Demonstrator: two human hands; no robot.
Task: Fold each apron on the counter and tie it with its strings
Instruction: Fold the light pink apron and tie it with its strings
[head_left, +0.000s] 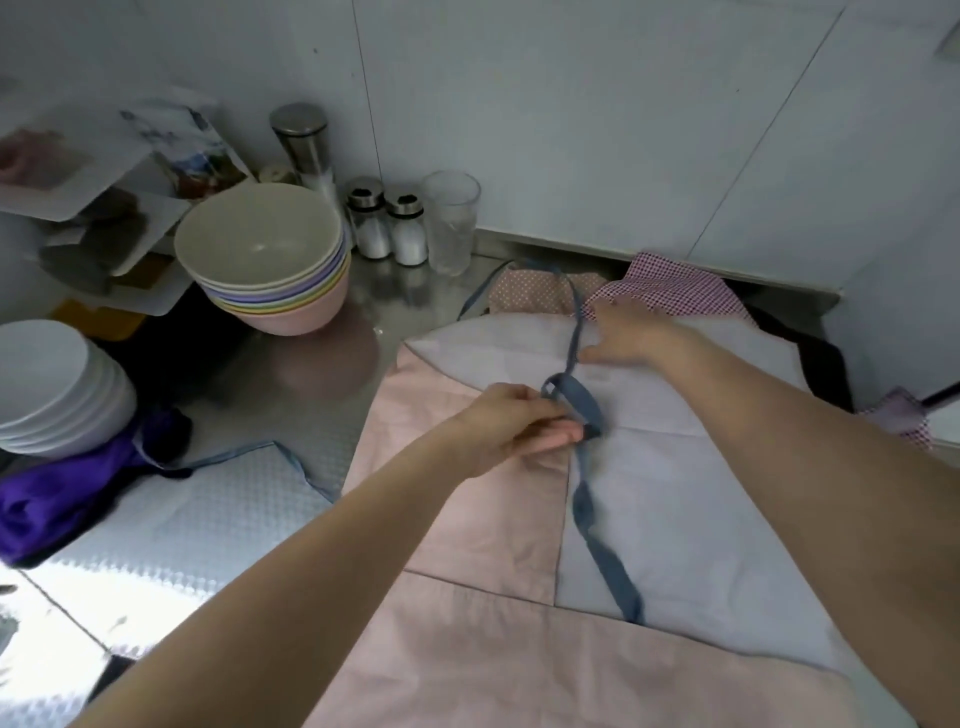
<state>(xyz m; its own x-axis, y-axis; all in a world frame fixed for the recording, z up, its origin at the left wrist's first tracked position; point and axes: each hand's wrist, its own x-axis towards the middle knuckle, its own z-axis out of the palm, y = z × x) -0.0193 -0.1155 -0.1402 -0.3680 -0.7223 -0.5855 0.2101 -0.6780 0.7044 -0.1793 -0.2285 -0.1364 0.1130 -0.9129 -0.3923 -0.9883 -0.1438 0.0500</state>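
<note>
A pink and pale grey apron (691, 493) lies spread on the metal counter (218, 499). Its blue-grey string (589, 499) runs down the middle of the cloth and forms a small loop near the centre. My left hand (511, 423) pinches that loop. My right hand (631, 332) lies farther back with fingers spread, pressing the string against the grey cloth. Behind it sit a pink dotted cloth (530, 291) and a red checked cloth (670, 286).
A stack of coloured bowls (265, 260) and a stack of white plates (52, 384) stand at the left. Two shakers (387, 223), a glass (451, 223) and a steel canister (304, 140) line the back wall. A purple cloth (67, 493) lies at the left.
</note>
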